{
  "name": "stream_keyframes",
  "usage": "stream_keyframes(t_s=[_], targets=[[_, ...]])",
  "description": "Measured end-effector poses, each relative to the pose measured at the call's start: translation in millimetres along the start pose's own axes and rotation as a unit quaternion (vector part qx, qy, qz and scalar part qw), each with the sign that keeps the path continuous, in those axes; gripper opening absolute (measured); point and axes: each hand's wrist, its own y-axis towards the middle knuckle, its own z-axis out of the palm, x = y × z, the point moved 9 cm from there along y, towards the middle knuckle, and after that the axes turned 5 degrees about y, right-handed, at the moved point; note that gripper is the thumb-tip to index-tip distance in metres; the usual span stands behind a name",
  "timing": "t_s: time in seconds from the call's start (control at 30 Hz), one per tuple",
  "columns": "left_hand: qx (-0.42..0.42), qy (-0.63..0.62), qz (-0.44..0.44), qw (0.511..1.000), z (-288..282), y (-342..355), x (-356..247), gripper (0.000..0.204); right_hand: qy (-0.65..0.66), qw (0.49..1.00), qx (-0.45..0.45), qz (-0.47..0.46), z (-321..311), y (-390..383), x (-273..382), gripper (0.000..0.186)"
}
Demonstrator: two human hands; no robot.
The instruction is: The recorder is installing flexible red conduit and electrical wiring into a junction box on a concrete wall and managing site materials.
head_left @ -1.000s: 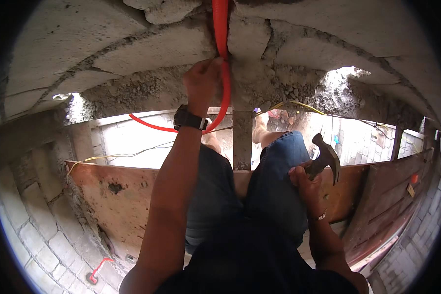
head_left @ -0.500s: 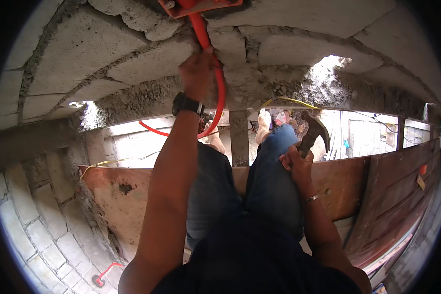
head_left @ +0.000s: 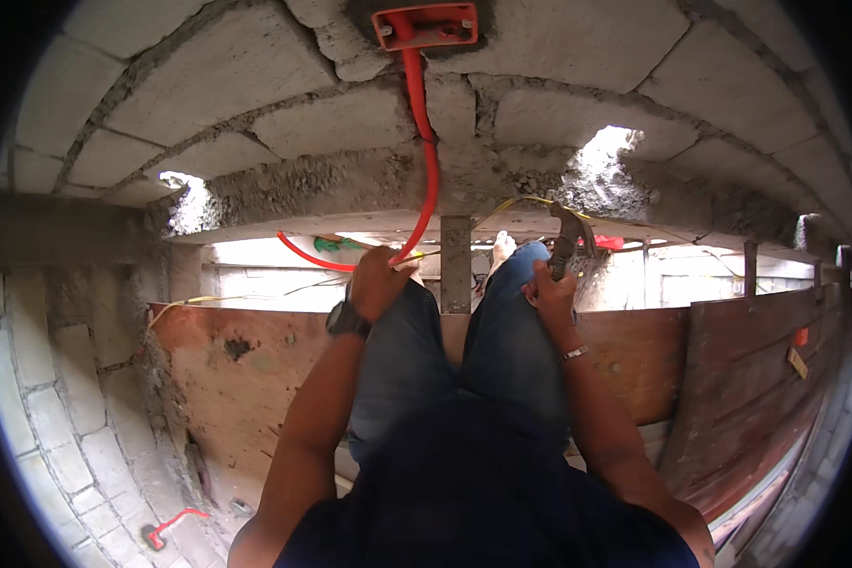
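A red-orange flexible conduit [head_left: 433, 180] runs down the block wall from a rectangular electrical box [head_left: 426, 26] of the same colour. It bends below the concrete ledge, and its free end points up to the left. My left hand [head_left: 379, 284], wearing a dark watch, is closed around the bend of this conduit, just above my left knee; the fingertips are partly hidden. Over my right knee, my right hand [head_left: 551, 292] grips a claw hammer [head_left: 566, 248] by its handle, the head pointing up toward the ledge.
I sit on reddish-brown wooden boards [head_left: 634, 364] with a gap ahead, where a foot shows far below. A concrete ledge [head_left: 293, 194] crosses in front, with rubble beside bright holes. A thin yellow wire [head_left: 521, 201] hangs near the hammer. Another red-orange box and conduit [head_left: 156, 535] sit lower left.
My left hand has come down along the conduit from the wall to its lower bend. The view has tilted up, showing more of the box. The hammer stays in my right hand.
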Motion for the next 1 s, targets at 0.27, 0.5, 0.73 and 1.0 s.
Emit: stream_keyframes(t_s=[0.27,0.5,0.73,1.0], targets=[[-0.043,-0.057,0.05,0.996,-48,-143,-20,0.065,-0.05,0.998,-0.006,-0.03,4,-1,1,0.033],[-0.049,0.022,0.055,0.997,-42,-206,-21,0.078,-0.001,0.999,-0.04,0.004,-6,-14,0,0.037],[-0.077,0.034,0.055,0.995,-42,-195,-19,0.08,0.005,0.998,-0.053,-0.018,-10,-34,10,0.024],[-0.075,0.005,0.045,0.996,-42,-198,-7,0.075,-0.299,0.952,0.022,-0.066,10,-86,33,0.021]])
